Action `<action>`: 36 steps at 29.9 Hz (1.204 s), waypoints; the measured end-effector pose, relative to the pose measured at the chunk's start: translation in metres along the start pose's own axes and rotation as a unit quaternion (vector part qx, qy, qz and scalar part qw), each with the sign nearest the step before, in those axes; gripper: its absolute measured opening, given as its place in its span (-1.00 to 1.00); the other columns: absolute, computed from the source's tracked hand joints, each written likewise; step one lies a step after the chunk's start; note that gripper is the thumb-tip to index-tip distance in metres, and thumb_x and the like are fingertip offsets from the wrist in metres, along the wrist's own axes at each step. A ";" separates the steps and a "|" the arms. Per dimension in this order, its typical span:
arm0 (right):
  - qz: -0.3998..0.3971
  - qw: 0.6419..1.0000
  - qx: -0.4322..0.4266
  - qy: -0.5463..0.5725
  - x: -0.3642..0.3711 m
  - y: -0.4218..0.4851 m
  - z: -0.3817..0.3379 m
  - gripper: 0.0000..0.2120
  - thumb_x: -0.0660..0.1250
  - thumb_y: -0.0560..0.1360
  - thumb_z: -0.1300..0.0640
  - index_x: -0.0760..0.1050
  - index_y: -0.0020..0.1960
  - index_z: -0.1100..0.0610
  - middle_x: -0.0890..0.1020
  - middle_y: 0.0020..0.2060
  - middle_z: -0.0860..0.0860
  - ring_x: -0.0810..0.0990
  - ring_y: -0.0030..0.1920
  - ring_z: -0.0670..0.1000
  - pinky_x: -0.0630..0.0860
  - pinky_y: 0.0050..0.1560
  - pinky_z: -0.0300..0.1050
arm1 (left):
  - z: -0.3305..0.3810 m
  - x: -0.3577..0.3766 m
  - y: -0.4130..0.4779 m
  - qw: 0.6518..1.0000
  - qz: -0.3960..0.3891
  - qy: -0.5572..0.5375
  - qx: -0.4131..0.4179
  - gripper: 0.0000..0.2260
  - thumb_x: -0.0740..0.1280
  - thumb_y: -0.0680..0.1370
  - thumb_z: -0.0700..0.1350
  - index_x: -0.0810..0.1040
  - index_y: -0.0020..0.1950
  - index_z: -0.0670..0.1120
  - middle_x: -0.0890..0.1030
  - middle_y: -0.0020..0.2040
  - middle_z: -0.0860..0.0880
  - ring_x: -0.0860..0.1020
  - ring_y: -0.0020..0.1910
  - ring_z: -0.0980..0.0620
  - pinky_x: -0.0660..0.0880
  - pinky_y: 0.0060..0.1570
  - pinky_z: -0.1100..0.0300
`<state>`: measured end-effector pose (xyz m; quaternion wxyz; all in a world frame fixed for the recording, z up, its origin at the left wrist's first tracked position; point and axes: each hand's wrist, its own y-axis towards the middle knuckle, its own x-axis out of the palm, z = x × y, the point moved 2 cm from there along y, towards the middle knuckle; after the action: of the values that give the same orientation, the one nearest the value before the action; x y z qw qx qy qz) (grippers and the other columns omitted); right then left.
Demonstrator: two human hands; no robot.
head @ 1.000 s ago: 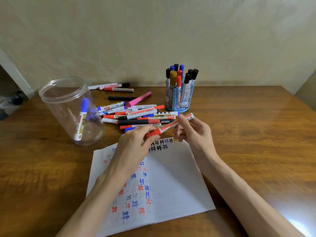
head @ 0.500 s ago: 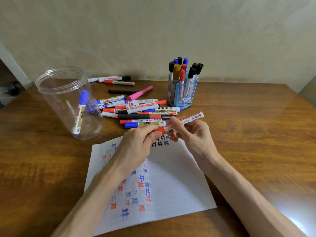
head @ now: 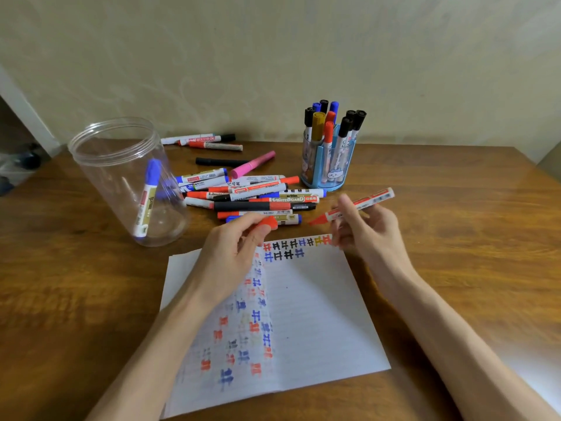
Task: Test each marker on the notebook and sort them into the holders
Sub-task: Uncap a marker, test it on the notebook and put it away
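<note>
My right hand (head: 364, 229) holds an uncapped red marker (head: 358, 205), its tip pointing left above the top edge of the notebook (head: 309, 314). My left hand (head: 233, 247) pinches the marker's red cap (head: 268, 222), a short gap away from the tip. The open notebook page carries rows of red, blue, black and yellow test marks. A pile of loose markers (head: 252, 196) lies just beyond my hands. A clear plastic jar (head: 121, 165) at the left holds one blue marker (head: 148, 199). A blue holder (head: 329, 165) behind the pile holds several upright markers.
More markers (head: 203, 141) lie at the table's back edge by the wall, with a black one (head: 218, 161) and a pink one (head: 253, 164) in front of them. The wooden table (head: 455, 238) ends at the right, near the wall corner.
The cap has come off the red marker: my left hand drew it leftward while my right hand carried the marker body to the right. The camera view shifted slightly.
</note>
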<state>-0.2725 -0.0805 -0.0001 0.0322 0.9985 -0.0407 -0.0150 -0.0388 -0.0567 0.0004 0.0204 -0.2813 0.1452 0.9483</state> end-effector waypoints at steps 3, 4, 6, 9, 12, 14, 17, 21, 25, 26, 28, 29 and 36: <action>-0.028 1.000 0.005 -0.002 0.000 -0.002 0.000 -0.67 0.41 0.62 -0.05 0.62 -0.05 0.24 0.72 -0.22 0.22 0.71 -0.24 0.16 0.66 -0.17 -0.04 | -0.002 0.002 0.000 0.999 -0.002 0.033 0.011 -0.65 0.21 0.60 0.19 0.60 0.27 0.08 0.64 -0.01 0.23 0.60 0.02 0.20 0.55 -0.11 0.29; -0.031 0.999 0.003 -0.016 -0.002 -0.002 0.000 -0.70 0.44 0.61 -0.03 0.62 -0.05 0.24 0.72 -0.23 0.20 0.71 -0.24 0.12 0.66 -0.17 -0.07 | -0.004 0.001 -0.001 0.999 -0.004 0.045 0.014 -0.65 0.23 0.60 0.17 0.60 0.27 0.07 0.63 -0.02 0.26 0.59 0.03 0.25 0.54 -0.12 0.35; -0.034 0.997 -0.004 -0.071 -0.003 -0.002 0.002 -0.76 0.50 0.57 0.01 0.65 -0.04 0.21 0.74 -0.25 0.09 0.69 -0.27 -0.02 0.63 -0.21 -0.18 | -0.007 0.001 -0.002 0.998 -0.007 0.065 0.023 -0.71 0.28 0.61 0.13 0.60 0.27 0.07 0.59 -0.01 0.31 0.55 0.06 0.34 0.47 -0.12 0.47; -0.030 0.992 -0.005 -0.125 0.001 -0.001 0.007 -0.90 0.52 0.56 0.10 0.69 -0.03 0.13 0.77 -0.20 -0.03 0.72 -0.19 -0.14 0.60 -0.17 -0.30 | -0.010 0.001 -0.002 0.994 -0.005 0.102 0.038 -0.77 0.33 0.61 0.10 0.60 0.23 0.10 0.61 0.00 0.28 0.56 0.05 0.30 0.49 -0.11 0.45; -0.026 0.987 -0.023 -0.155 0.005 -0.002 0.012 -0.96 0.49 0.57 0.15 0.71 -0.02 0.10 0.77 -0.17 -0.05 0.75 -0.11 -0.11 0.64 -0.12 -0.26 | -0.012 0.002 -0.002 0.991 -0.002 0.127 0.047 -0.77 0.34 0.61 0.11 0.59 0.23 0.09 0.63 0.04 0.24 0.58 0.02 0.27 0.55 -0.12 0.37; -0.025 0.985 -0.045 -0.166 0.006 -0.002 0.015 -0.95 0.46 0.57 0.16 0.70 -0.05 0.11 0.77 -0.19 -0.06 0.74 -0.18 -0.09 0.63 -0.19 -0.24 | -0.012 0.003 -0.003 0.989 -0.002 0.138 0.053 -0.77 0.34 0.61 0.10 0.59 0.23 0.08 0.61 0.03 0.25 0.58 0.00 0.26 0.55 -0.13 0.36; -0.021 0.982 -0.063 -0.175 0.007 -0.003 0.016 -0.93 0.44 0.58 0.18 0.67 -0.08 0.11 0.76 -0.23 -0.07 0.68 -0.30 -0.14 0.55 -0.29 -0.31 | -0.012 0.003 -0.003 0.988 0.000 0.144 0.054 -0.78 0.35 0.62 0.09 0.59 0.23 0.08 0.58 0.02 0.27 0.56 -0.03 0.30 0.51 -0.14 0.38; -0.020 0.981 -0.071 -0.177 0.009 -0.004 0.017 -0.92 0.43 0.58 0.19 0.66 -0.09 0.12 0.76 -0.25 -0.10 0.67 -0.34 -0.14 0.56 -0.31 -0.28 | -0.013 0.003 -0.003 0.987 0.001 0.152 0.055 -0.79 0.36 0.62 0.07 0.59 0.23 0.08 0.58 0.02 0.27 0.54 -0.06 0.33 0.47 -0.14 0.40; -0.028 0.975 -0.089 -0.200 0.009 -0.004 0.019 -0.91 0.44 0.58 0.16 0.65 -0.11 0.07 0.75 -0.25 -0.10 0.66 -0.34 -0.11 0.62 -0.29 -0.14 | -0.014 0.004 -0.003 0.986 0.002 0.154 0.057 -0.80 0.37 0.62 0.06 0.59 0.22 0.08 0.59 0.01 0.25 0.55 -0.06 0.33 0.46 -0.16 0.42; -0.030 0.974 -0.096 -0.203 0.010 -0.004 0.019 -0.91 0.44 0.58 0.16 0.64 -0.11 0.07 0.74 -0.26 -0.10 0.65 -0.35 -0.13 0.58 -0.30 -0.20 | -0.014 0.004 -0.003 0.986 0.002 0.155 0.057 -0.80 0.37 0.62 0.06 0.59 0.22 0.08 0.58 0.01 0.26 0.55 -0.06 0.33 0.46 -0.17 0.43; -0.028 0.972 -0.106 -0.210 0.011 -0.005 0.019 -0.92 0.44 0.58 0.17 0.62 -0.10 0.09 0.71 -0.29 -0.12 0.63 -0.36 -0.17 0.51 -0.31 -0.32 | -0.015 0.005 -0.003 0.986 0.002 0.155 0.056 -0.80 0.37 0.62 0.06 0.59 0.22 0.08 0.58 0.00 0.26 0.54 -0.05 0.34 0.46 -0.18 0.42; -0.024 0.971 -0.108 -0.213 0.010 -0.005 0.019 -0.92 0.44 0.57 0.17 0.62 -0.10 0.09 0.69 -0.32 -0.15 0.62 -0.37 -0.18 0.49 -0.32 -0.35 | -0.016 0.005 -0.003 0.986 0.002 0.156 0.056 -0.80 0.37 0.62 0.06 0.59 0.22 0.08 0.57 0.00 0.27 0.54 -0.06 0.34 0.47 -0.17 0.42; -0.020 0.979 -0.102 -0.178 0.007 -0.003 0.020 -0.91 0.44 0.58 0.17 0.64 -0.10 0.12 0.73 -0.25 -0.03 0.65 -0.33 -0.12 0.55 -0.27 -0.26 | -0.016 0.004 -0.004 0.986 0.002 0.155 0.056 -0.79 0.37 0.62 0.07 0.59 0.23 0.08 0.57 0.03 0.27 0.53 -0.06 0.34 0.50 -0.14 0.39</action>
<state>-0.2658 -0.0790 -0.0205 0.1263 0.9720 -0.0239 -0.1968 -0.0332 -0.0576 -0.0160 0.0112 -0.4227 0.2007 0.8837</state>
